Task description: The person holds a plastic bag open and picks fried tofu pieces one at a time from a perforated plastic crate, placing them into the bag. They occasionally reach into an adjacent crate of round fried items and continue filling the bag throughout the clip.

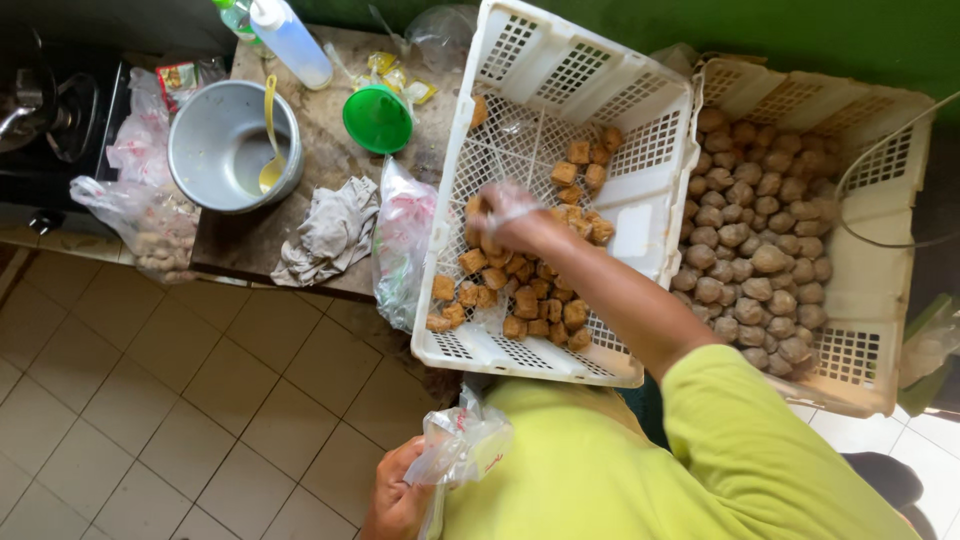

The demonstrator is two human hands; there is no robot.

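Brown tofu cubes (520, 290) fill the right hand (505, 222) at centre frame, left hand (400, 495) gripping a bag (462, 445); overfilled, cubes could spill.

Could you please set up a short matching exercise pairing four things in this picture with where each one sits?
Things:
1. yellow spoon
2. brown fried cubes
3. round brown balls
4. grey cloth

Places:
A. in the beige crate on the far right
B. lying on the counter beside the metal pot
C. inside the metal pot
D. in the tilted white crate

Pairs: 1-C, 2-D, 3-A, 4-B
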